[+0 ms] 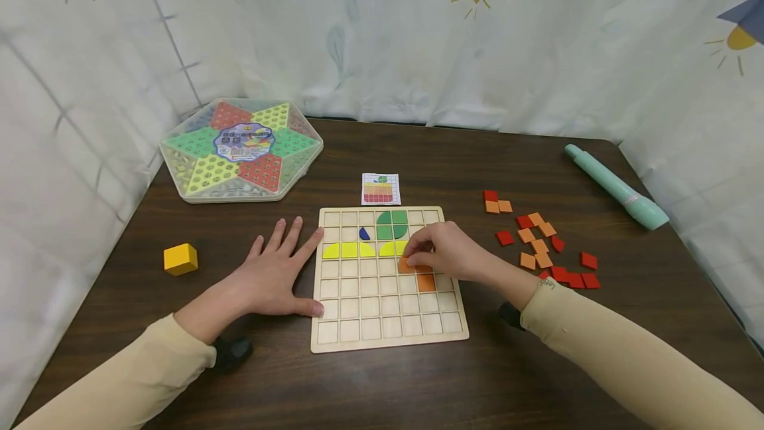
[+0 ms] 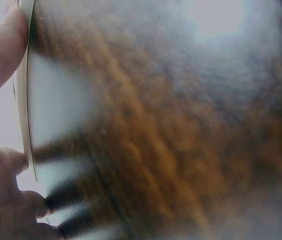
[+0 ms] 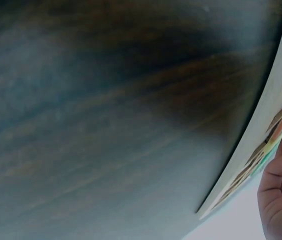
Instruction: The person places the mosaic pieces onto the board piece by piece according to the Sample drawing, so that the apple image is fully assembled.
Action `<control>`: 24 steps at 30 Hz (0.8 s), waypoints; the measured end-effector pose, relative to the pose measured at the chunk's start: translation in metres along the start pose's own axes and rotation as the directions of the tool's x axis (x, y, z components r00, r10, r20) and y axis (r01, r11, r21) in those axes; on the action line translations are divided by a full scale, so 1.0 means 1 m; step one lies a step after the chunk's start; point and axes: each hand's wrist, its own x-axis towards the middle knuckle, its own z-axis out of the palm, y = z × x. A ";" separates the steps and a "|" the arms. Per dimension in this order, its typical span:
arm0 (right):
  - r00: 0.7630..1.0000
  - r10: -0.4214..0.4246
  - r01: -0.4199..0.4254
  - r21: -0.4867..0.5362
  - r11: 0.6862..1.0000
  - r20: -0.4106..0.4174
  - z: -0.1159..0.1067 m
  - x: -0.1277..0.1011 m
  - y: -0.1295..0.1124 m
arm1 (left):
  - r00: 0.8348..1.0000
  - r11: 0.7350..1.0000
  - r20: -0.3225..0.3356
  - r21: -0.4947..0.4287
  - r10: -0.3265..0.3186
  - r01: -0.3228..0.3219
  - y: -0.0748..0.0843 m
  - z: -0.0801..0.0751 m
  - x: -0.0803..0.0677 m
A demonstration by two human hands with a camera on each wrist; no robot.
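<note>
On the dark wooden tabletop (image 1: 418, 377) the right hand (image 1: 450, 252) curls its fingers (image 1: 416, 244) down onto an orange tile (image 1: 407, 265) near the middle of the grid board (image 1: 388, 334), directly beneath the fingertips, while the left hand (image 1: 276, 277) lies flat, fingers spread, against the board's left edge.

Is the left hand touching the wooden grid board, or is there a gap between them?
Touching. In the head view the left hand lies flat on the table, its fingers and thumb against the left edge of the wooden grid board; no gap shows.
</note>
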 end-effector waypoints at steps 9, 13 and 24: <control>0.998 0.051 -0.050 0.015 0.999 -0.026 0.005 -0.001 0.001 | 1.000 1.000 0.006 -0.004 -0.001 0.001 0.001 0.000 0.000; 0.998 0.047 -0.047 -0.001 0.999 -0.044 0.006 0.000 0.000 | 1.000 1.000 0.002 -0.004 -0.001 0.001 0.001 0.000 0.000; 0.997 0.015 -0.020 -0.070 0.997 -0.078 0.011 0.001 -0.002 | 1.000 1.000 -0.010 -0.006 0.002 -0.002 0.000 0.000 -0.001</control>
